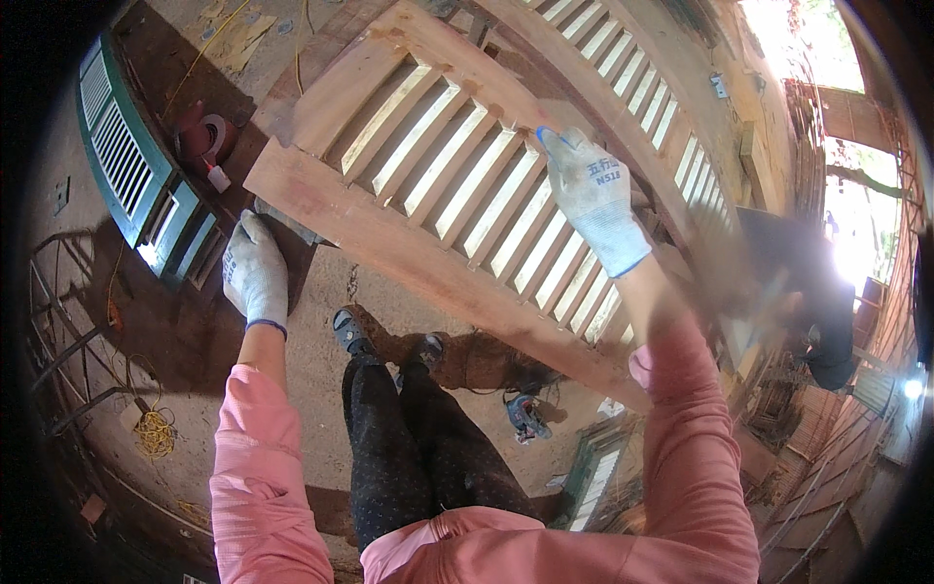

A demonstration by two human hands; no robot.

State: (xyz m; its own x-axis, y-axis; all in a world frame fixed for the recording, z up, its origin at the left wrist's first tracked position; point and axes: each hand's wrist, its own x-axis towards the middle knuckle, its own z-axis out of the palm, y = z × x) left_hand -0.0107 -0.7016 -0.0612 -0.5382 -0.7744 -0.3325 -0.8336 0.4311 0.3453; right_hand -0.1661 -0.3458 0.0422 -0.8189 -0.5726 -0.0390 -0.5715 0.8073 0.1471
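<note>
A bare wooden louvred shutter (336, 209) lies slantwise in front of me, its pale slats in a row within a reddish-brown frame. Over the slats, near the frame's far long edge, is my right hand (593, 190) in a white knit glove. Its fingers are curled in, and a small patch of blue shows at their tips; what they grip, if anything, I cannot make out. My left hand (255, 273), gloved too, is off the shutter's left corner beside a dark bench surface. Its fingers are drawn together, and their inner side is hidden.
Green louvred shutters (126, 165) rest at the left, near a roll of tape (209, 136). Beyond my shutter lies another wooden louvred panel (623, 58). A blue power tool (526, 417) and a yellow cord (154, 433) are on the floor. A person in dark clothing (803, 282) bends at right.
</note>
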